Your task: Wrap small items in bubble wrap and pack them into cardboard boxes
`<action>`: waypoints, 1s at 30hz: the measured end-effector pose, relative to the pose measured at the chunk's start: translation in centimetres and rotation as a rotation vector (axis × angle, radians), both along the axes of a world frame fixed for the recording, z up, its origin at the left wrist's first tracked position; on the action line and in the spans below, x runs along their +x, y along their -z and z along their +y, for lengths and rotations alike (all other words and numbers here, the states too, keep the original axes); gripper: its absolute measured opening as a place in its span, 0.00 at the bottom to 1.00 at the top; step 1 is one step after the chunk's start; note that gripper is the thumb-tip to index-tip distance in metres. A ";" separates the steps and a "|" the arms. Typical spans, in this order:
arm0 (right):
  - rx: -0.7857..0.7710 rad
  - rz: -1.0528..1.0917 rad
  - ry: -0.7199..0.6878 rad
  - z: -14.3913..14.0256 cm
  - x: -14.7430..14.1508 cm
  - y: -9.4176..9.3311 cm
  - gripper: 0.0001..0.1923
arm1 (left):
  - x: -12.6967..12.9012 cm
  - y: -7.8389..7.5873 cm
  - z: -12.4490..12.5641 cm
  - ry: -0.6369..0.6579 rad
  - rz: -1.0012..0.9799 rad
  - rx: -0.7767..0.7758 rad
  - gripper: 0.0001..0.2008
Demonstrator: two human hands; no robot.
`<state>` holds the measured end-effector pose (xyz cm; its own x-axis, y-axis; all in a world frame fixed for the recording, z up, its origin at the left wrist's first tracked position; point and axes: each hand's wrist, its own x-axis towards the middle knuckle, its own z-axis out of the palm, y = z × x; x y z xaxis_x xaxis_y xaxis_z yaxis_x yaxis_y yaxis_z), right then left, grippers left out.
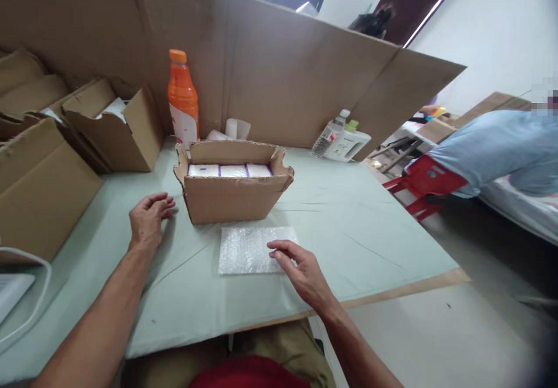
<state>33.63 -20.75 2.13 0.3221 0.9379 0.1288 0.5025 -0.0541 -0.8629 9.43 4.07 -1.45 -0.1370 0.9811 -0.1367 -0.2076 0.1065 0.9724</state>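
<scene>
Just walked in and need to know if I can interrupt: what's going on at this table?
A person sits at the table. Their right hand rests fingertips on a sheet of bubble wrap lying flat before an open box holding white packs. The left hand lies empty on the table beside the box. An orange bottle stands behind.

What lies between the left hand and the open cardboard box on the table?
Nothing: in the head view only bare pale green table cover separates the left hand from the open cardboard box; they are close but apart.
</scene>
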 end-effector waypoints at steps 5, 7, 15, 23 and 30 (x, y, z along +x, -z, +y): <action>0.122 -0.330 -0.098 0.5 0.4 1.1 0.12 | -0.7 -3.2 -5.5 -0.292 0.050 0.239 0.12; 0.153 -0.417 -0.156 1.2 0.0 1.4 0.13 | -0.4 -4.4 -9.1 -0.255 0.113 0.347 0.11; 0.022 -0.783 -0.404 3.7 -1.1 2.7 0.19 | 5.8 -0.7 -13.4 0.739 0.756 0.566 0.13; -0.122 -0.740 -0.094 -2.7 7.3 4.4 0.19 | 5.6 2.5 -13.7 0.637 0.876 0.751 0.11; -0.083 -0.734 0.151 -2.1 9.1 4.7 0.19 | 5.2 2.7 -14.2 0.253 0.933 0.768 0.12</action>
<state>42.69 -22.89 -2.54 0.3062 0.9065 0.2908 0.9289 -0.2177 -0.2994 14.63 -10.12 -4.18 0.3326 0.7766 0.5350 0.5420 -0.6217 0.5655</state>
